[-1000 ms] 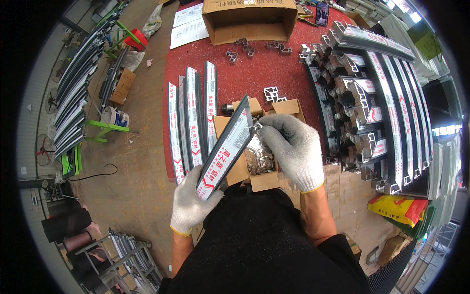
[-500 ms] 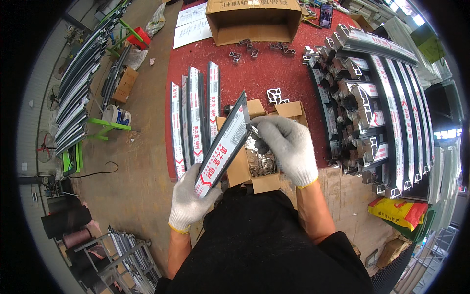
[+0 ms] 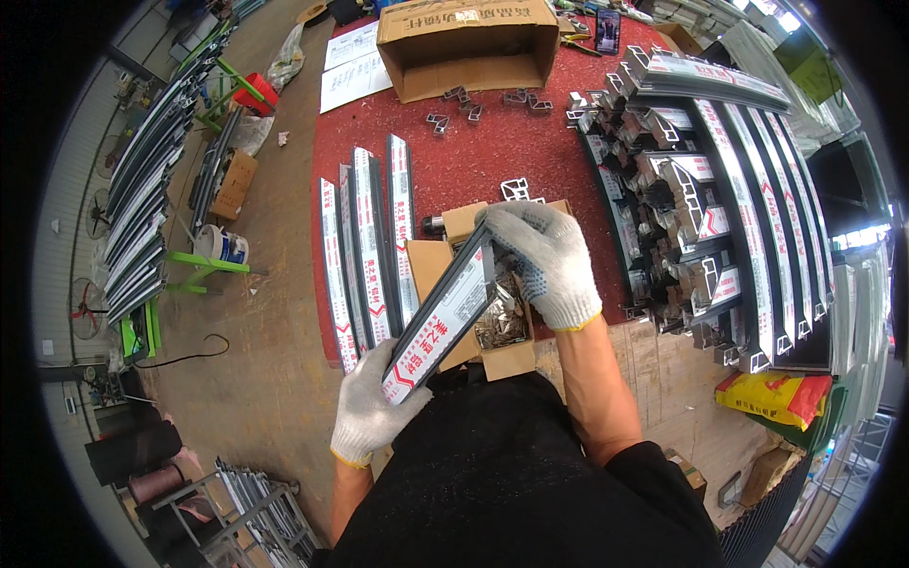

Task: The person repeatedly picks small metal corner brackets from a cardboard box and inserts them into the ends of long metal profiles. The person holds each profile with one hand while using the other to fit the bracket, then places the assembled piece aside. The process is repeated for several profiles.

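A short aluminium profile (image 3: 438, 327), dark-edged with a white and red protective film, slants up and away in front of my chest. My left hand (image 3: 367, 407), in a white knitted glove, is closed around its near end. At the far end, my gloved right hand (image 3: 551, 260) has its fingers curled over the profile's tip. Whether a small metal part sits under those fingers is hidden. Beneath them an open carton (image 3: 511, 363) holds many small shiny metal pieces (image 3: 502, 324). Several similar profiles (image 3: 365, 246) lie side by side left of the carton.
On the red-topped table (image 3: 454, 170), a larger cardboard box (image 3: 464, 76) stands at the back, with small profile offcuts (image 3: 462, 102) before it. Stacked long profiles (image 3: 729, 208) crowd the right side. Papers (image 3: 355, 71) lie back left. Green-legged racks (image 3: 204, 265) stand farther left.
My right hand has moved from beside the profile's far end to curl over its tip. The small metal piece at its fingertips no longer shows. The profile has dipped slightly.
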A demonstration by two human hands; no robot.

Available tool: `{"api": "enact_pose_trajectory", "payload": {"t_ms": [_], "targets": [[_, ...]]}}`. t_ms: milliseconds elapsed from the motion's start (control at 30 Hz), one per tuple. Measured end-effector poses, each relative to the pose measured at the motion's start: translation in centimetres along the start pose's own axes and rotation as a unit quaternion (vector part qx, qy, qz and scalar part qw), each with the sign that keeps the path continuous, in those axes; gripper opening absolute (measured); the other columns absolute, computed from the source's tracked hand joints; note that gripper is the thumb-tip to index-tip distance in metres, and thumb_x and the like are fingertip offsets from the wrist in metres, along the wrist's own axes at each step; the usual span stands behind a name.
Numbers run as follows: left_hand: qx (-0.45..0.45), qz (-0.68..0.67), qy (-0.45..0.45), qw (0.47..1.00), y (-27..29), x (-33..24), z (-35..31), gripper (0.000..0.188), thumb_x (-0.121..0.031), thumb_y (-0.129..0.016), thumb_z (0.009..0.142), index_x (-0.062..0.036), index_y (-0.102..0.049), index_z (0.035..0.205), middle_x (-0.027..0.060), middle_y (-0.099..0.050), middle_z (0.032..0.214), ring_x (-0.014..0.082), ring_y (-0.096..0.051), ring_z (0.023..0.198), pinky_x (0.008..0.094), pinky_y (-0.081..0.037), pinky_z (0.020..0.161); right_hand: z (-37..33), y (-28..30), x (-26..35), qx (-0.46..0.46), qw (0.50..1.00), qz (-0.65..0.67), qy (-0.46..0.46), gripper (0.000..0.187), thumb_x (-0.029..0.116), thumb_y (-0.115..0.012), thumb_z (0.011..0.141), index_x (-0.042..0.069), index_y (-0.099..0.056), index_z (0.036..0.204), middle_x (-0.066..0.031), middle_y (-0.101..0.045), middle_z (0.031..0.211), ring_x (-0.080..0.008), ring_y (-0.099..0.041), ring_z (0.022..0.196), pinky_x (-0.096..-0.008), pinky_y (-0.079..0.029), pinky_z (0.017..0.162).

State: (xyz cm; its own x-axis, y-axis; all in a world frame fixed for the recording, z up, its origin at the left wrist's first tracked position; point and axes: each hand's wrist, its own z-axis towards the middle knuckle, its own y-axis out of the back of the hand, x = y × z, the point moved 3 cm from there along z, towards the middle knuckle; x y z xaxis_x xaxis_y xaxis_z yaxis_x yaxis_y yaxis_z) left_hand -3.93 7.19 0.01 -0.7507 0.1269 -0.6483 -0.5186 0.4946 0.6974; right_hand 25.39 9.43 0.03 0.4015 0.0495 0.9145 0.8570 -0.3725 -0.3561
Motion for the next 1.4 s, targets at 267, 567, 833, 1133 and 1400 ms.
{"api": "enact_pose_trajectory", "payload": {"t_ms": [267, 567, 833, 1133, 1400], "targets": [[0.03, 0.0, 0.022, 0.999, -0.2, 0.0, -0.1, 0.086, -0.024, -0.096, 0.078, 0.0095, -0.061, 0.149, 0.0304, -0.075, 0.128, 0.04, -0.078, 0.117, 0.0471, -0.061, 0.104, -0.2, 1.0, -0.3, 0.006, 1.0, 0.007, -0.026, 0.032, 0.021, -0.075, 0.109, -0.008, -0.08, 0.121, -0.0102, -0.082, 0.099, -0.0131, -0.077, 0.082, -0.0267, -0.061, 0.075], [0.029, 0.015, 0.015, 0.999, -0.9, 0.0, -0.1, 0.089, -0.027, -0.097, 0.078, 0.0086, -0.06, 0.151, 0.0305, -0.075, 0.129, 0.0395, -0.077, 0.12, 0.0467, -0.06, 0.107, -0.1, 2.2, -2.1, 0.061, 0.947, -0.232, 0.216, 0.029, 0.019, -0.071, 0.11, -0.006, -0.077, 0.123, -0.008, -0.079, 0.104, -0.0121, -0.076, 0.089, -0.0269, -0.062, 0.077], [0.039, -0.064, 0.027, 0.997, -0.9, -0.4, -0.1, 0.079, -0.026, -0.092, 0.08, 0.0068, -0.064, 0.146, 0.0278, -0.078, 0.122, 0.0371, -0.079, 0.115, 0.0453, -0.06, 0.103, -0.5, 2.0, -4.0, 0.072, 0.995, 0.047, -0.055, 0.033, 0.011, -0.072, 0.105, -0.006, -0.075, 0.134, -0.0125, -0.08, 0.123, -0.0181, -0.077, 0.111, -0.0325, -0.062, 0.095], [-0.004, -0.124, 0.028, 0.992, -0.6, 1.3, -0.6, 0.066, -0.022, -0.088, 0.084, 0.0062, -0.067, 0.14, 0.0232, -0.08, 0.112, 0.0299, -0.079, 0.105, 0.0413, -0.059, 0.097, -0.2, 1.3, -4.1, 0.029, 0.986, -0.15, -0.065, 0.037, 0.021, -0.076, 0.106, -0.005, -0.076, 0.133, -0.0082, -0.08, 0.109, -0.0107, -0.073, 0.093, -0.0294, -0.06, 0.087], [-0.036, -0.157, 0.06, 0.985, 0.3, 4.1, -1.0, 0.068, -0.016, -0.083, 0.087, 0.0056, -0.064, 0.148, 0.0196, -0.081, 0.113, 0.0231, -0.077, 0.101, 0.0389, -0.059, 0.095, 7.5, 2.8, -5.2, -0.005, 0.928, -0.365, 0.075, 0.044, 0.024, -0.075, 0.101, -0.006, -0.076, 0.134, -0.0177, -0.084, 0.11, -0.0197, -0.079, 0.099, -0.0358, -0.062, 0.092]]}}
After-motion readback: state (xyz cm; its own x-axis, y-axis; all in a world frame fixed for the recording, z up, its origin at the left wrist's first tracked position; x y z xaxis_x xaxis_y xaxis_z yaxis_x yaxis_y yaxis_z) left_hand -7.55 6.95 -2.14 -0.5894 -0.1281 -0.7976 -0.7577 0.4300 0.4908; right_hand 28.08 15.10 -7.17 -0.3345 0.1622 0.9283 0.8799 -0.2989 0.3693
